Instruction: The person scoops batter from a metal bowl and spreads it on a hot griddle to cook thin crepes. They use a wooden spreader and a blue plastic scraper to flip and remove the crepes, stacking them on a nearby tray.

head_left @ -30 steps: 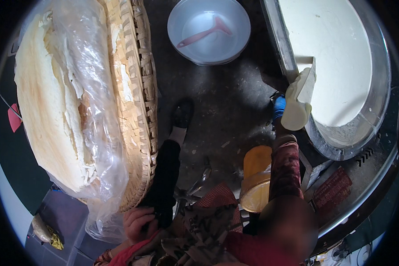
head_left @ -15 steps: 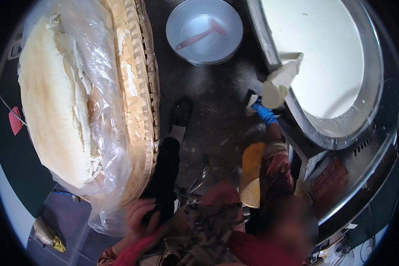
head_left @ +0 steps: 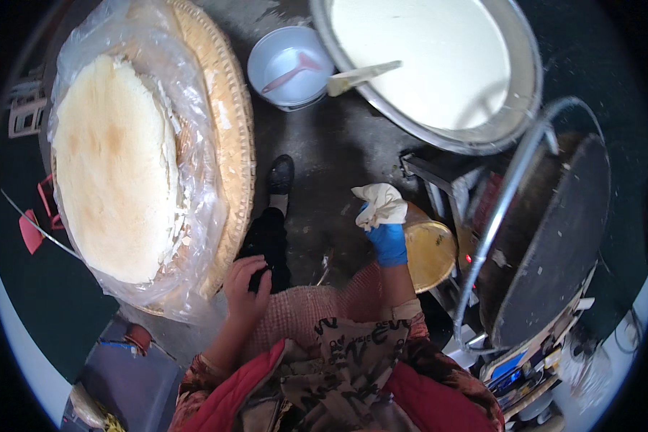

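Note:
My right hand [head_left: 387,243], in a blue glove, grips a crumpled off-white cloth [head_left: 381,204] in front of my lap. The cloth covers most of its fingers. Bare and empty, my left hand [head_left: 246,282] rests by my dark-trousered thigh, thumb apart from the loosely bent fingers. Beyond the right hand stands a large metal basin [head_left: 450,141] of thick white liquid [head_left: 425,57]. A pale, coated flat-bladed tool [head_left: 360,77] lies across its rim. To the left, a stack of thin pale flatbreads [head_left: 115,173] sits on clear plastic over a round woven tray [head_left: 230,108].
A white bucket [head_left: 266,54] holding a pink scraper [head_left: 291,73] stands left of the basin. Close to my right forearm is a yellow bucket [head_left: 432,263]. A round dark griddle plate [head_left: 554,245] tilts up at the right, with a bent metal tube [head_left: 493,223] before it.
My right hand has drawn back from beside the basin's stand to before my lap, with the cloth now showing plainly. My left hand stays by my thigh. The view has turned rightward.

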`<state>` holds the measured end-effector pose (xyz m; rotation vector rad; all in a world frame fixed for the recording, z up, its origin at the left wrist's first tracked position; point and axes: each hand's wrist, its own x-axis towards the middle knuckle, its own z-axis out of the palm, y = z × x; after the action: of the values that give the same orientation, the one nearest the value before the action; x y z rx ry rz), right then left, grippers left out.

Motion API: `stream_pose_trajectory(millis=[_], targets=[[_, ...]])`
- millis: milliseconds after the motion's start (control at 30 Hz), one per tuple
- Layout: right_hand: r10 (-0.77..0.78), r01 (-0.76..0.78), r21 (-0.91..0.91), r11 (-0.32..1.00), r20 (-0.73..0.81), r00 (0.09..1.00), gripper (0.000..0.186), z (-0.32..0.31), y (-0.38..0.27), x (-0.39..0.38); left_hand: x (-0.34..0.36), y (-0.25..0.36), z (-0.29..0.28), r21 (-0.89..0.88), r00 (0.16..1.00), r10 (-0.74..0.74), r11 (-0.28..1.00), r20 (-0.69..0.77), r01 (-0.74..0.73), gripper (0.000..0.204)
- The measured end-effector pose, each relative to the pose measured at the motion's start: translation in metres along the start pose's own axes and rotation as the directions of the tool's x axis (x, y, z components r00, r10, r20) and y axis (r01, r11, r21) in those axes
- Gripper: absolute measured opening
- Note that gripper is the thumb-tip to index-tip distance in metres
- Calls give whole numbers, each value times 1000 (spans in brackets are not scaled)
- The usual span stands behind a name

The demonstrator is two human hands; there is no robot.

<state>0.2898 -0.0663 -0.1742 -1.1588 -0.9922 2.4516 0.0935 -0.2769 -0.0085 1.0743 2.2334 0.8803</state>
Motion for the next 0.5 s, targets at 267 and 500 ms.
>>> stream_pose_trajectory(millis=[267,500], targets=[[-360,372,373,850,-106,927,17,16,-21,-130,25,38,41,156,981,191,969,27,-193,15],[-276,253,-113,961,-339,899,3,30,-71,-250,54,65,100,411,922,339,826,185,-386,17]])
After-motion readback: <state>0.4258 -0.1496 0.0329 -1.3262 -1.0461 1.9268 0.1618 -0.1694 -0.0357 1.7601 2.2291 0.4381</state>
